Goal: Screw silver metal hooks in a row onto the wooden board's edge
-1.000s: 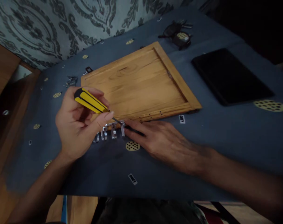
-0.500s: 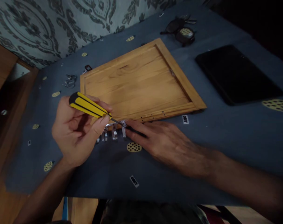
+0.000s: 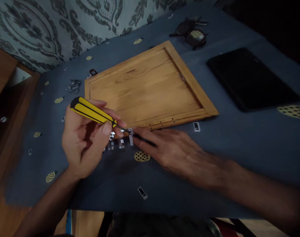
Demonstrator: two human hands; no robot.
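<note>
My left hand (image 3: 87, 138) holds a yellow and black screwdriver (image 3: 93, 112), its tip at the rightmost of several metal hooks (image 3: 131, 138) along the near edge of a framed wooden board (image 3: 142, 89). My right hand (image 3: 174, 151) lies at that same edge, its thumb and index finger closed around a dark, thin piece (image 3: 146, 141) beside the hook. A row of small dark holes runs along the board's edge to the right of the hooks.
On the blue tablecloth (image 3: 110, 191) lie a black tablet (image 3: 251, 79) at the right, sunglasses (image 3: 194, 37) at the back, small metal parts (image 3: 74, 86) at the left and a small black frame-shaped piece (image 3: 93, 72) behind the board.
My left hand has turned and shifted slightly right, and its fingers now reach further along the screwdriver's shaft. The handle has tipped a little left. My right hand and the board look unmoved.
</note>
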